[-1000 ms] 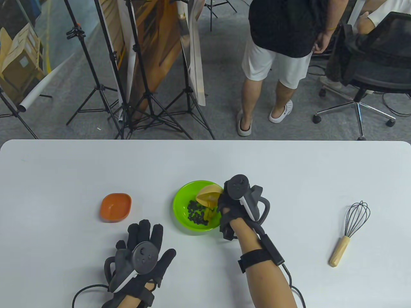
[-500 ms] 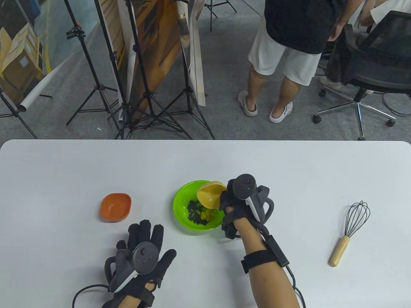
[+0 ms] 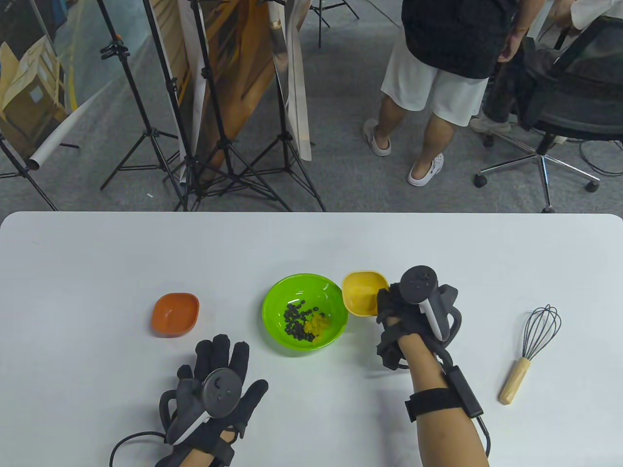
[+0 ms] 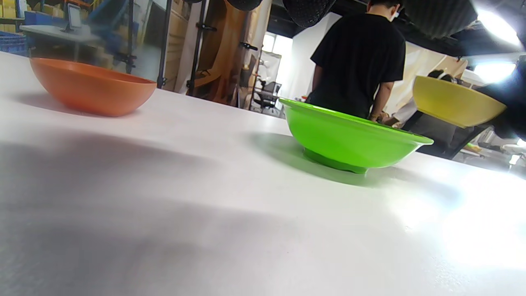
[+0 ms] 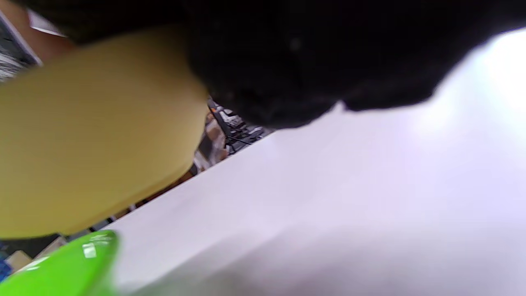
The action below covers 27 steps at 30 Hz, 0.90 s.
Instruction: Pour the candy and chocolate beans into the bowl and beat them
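Bowl (image 3: pixel 272 301): beans (image 3: pixel 293 321), candy (image 3: pixel 316 326) inside | right hand (image 3: pixel 404 316) grips yellow dish (image 3: pixel 360 292), fingers hidden, blurred in wrist view | left hand (image 3: pixel 214 374) flat on desk (image 3: pixel 97 253), relaxed

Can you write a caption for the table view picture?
Right hand holds emptied yellow bowl beside green bowl.

The right hand (image 3: pixel 406 314) holds the yellow bowl (image 3: pixel 362 292) above the table (image 3: pixel 97 253), just right of the green bowl (image 3: pixel 305 310), so the gap between the two is closed. Open tabletop separates that hand from the whisk (image 3: pixel 530 352) near the right edge. The left hand (image 3: pixel 214 384) lies flat by the near edge, with bare room between the orange bowl (image 3: pixel 175 314) and the green bowl.
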Each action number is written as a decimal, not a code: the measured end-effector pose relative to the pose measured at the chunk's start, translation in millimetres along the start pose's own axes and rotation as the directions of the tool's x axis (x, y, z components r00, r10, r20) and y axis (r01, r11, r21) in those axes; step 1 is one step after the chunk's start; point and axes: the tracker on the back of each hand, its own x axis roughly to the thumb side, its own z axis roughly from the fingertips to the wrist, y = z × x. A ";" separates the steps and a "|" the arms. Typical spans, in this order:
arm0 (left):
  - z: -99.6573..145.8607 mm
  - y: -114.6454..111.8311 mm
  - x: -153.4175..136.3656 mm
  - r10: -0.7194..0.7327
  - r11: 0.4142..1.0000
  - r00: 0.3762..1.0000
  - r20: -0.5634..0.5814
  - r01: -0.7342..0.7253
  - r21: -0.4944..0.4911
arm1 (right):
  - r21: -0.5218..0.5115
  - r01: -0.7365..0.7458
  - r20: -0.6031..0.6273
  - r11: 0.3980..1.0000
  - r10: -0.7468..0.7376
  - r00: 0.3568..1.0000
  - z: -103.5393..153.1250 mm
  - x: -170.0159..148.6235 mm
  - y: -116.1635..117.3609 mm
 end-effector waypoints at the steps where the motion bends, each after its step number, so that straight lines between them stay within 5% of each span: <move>1: 0.1 -0.2 0.5 0.000 1.000 1.000 0.002 0.000 -0.001 | 0.002 -0.004 -0.021 1.000 0.004 1.000 -1.1 -9.9 -1.3; 13: 0.9 -3.2 4.9 -0.012 1.000 1.000 0.011 0.012 -0.011 | 0.028 -0.094 -0.181 0.995 0.097 0.979 -6.8 -89.4 10.0; 27: 0.5 -3.8 4.0 -0.016 1.000 1.000 0.010 0.016 -0.017 | 0.034 -0.113 -0.210 0.993 0.117 0.971 -6.8 -99.9 22.7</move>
